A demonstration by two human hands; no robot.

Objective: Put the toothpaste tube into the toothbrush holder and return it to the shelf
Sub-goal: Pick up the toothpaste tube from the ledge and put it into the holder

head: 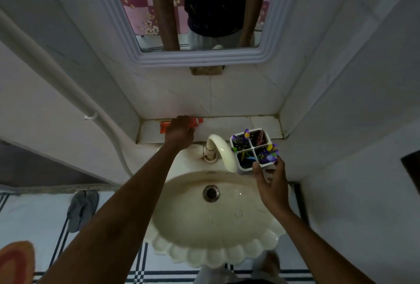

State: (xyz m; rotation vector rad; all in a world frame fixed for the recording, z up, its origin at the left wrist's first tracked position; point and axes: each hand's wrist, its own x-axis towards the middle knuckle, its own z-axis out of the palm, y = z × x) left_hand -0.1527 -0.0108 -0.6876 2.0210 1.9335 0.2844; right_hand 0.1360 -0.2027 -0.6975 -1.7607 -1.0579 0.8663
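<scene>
A red toothpaste tube point(164, 126) lies along the white tiled shelf point(238, 124) behind the sink. My left hand point(180, 132) is curled over its middle, so only the two ends show. The white four-compartment toothbrush holder point(243, 169) hangs over the sink's right rim, below the shelf. My right hand point(270, 181) grips it from below and the side. Purple and yellow toothbrush heads stick out of its compartments.
A cream tap point(219, 147) arches between my hands over the scalloped sink point(213, 247) with its drain point(211, 193). A mirror point(200, 11) hangs above the shelf. A white pipe point(68, 86) runs down the left wall. Grey slippers point(81, 208) lie on the floor.
</scene>
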